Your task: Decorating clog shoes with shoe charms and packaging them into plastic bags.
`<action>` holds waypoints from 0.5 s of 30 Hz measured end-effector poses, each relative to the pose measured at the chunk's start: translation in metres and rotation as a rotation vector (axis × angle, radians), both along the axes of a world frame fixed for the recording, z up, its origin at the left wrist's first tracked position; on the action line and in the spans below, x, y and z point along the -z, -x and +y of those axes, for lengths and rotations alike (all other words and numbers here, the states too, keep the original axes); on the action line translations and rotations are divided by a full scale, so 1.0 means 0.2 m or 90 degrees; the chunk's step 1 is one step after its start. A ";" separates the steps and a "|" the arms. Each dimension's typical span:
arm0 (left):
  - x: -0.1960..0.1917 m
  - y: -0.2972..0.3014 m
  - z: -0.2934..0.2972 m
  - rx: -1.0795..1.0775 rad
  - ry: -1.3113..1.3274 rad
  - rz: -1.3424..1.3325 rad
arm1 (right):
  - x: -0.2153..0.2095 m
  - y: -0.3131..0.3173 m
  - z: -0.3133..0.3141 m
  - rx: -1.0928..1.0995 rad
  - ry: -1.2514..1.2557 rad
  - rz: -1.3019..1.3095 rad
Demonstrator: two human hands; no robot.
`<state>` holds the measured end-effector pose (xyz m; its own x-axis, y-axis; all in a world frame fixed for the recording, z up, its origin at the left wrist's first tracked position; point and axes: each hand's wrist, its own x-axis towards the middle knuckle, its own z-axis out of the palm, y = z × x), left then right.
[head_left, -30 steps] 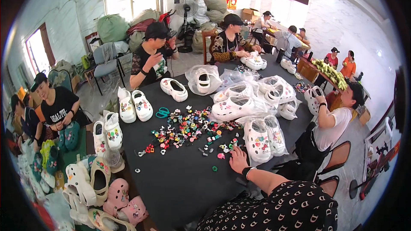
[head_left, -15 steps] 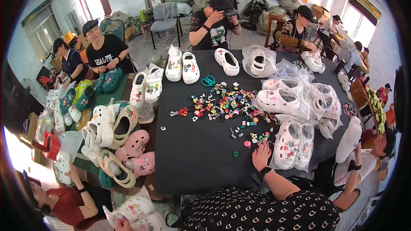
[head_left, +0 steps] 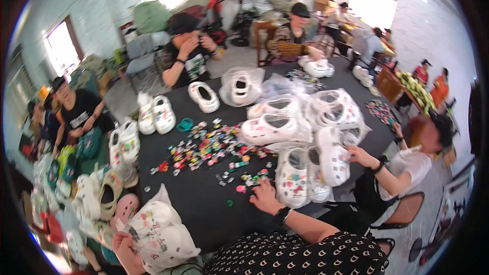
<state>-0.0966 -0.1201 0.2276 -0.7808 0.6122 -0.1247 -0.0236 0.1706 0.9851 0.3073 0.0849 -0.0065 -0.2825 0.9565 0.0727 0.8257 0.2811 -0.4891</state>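
My left hand grips the edge of a clear plastic bag holding a pair of white clogs with colourful charms. The bag is raised at the table's near left corner. My right hand lies on the black tabletop, fingers apart, fingertips at a small cluster of shoe charms. A pink charm and a green charm lie left of it. Just right of this hand rests another bagged pair of white clogs.
A charm heap spreads over the black table, with teal scissors behind. Bagged clogs are piled at right, where a co-worker's hand holds a white clog. More clogs crowd the left table. Other people sit around.
My left hand has lifted the bagged clogs up and over the table's near left corner. The co-worker at right has brought a white clog to the pile. The view has swung right.
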 end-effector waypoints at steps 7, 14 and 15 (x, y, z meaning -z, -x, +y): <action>0.25 -0.05 0.43 0.276 -0.166 -0.217 | -0.29 0.09 -0.06 -0.432 -0.035 0.055; 0.27 -0.30 0.65 0.065 -0.124 -0.314 | -0.07 0.14 0.00 -0.510 -0.131 -0.095; 0.28 -0.35 0.67 0.079 -0.136 -0.327 | -0.06 0.12 0.02 -0.501 -0.130 -0.098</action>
